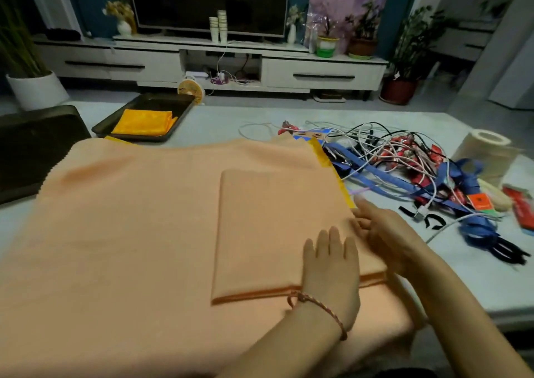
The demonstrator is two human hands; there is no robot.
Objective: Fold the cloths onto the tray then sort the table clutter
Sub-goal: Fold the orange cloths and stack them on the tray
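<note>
The pale desk (219,123) is covered over its near left part by a large peach cloth (130,218), spread flat. A smaller peach cloth (260,227), folded into a rectangle, is laid on top of it toward the right. A tangle of cables, blue straps and red packets (404,163) is heaped on the right of the desk, just beside the large cloth's edge. At the far left a dark tray (179,117) is set, and a folded yellow cloth (144,121) is held in it. A second dark tray (34,149) is seen at the left edge, partly overlapped by the large cloth.

The left hand (329,276) is laid flat on the folded cloth's near right corner, grip spread, fingers extended, nothing pinched. The right hand (384,233) is placed at the folded cloth's right edge, fingers extended; whether the edge is pinched cannot be told.
</note>
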